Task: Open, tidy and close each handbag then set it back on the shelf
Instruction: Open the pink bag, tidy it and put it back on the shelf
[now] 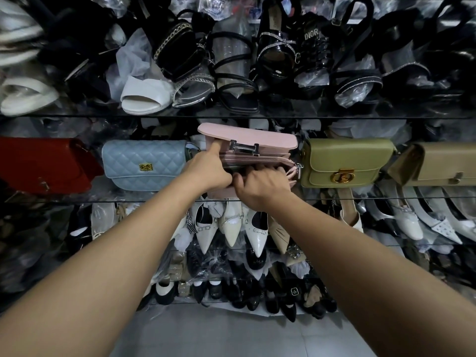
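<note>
A pink handbag (257, 136) with a silver H clasp stands on the glass shelf (77, 200), its flap lifted and its zipped pocket showing. My left hand (208, 171) grips the bag's left side, with the index finger pointing up under the flap. My right hand (262, 186) has its fingers curled into the bag's opening, next to the zip pull at the right end. The bag's lower front is hidden behind both hands.
On the same shelf stand a red bag (43, 166), a quilted light blue bag (144, 163), an olive green bag (345, 161) and a beige bag (438, 163). Black and white sandals fill the shelf above; pointed white shoes (231, 228) and black flats lie below.
</note>
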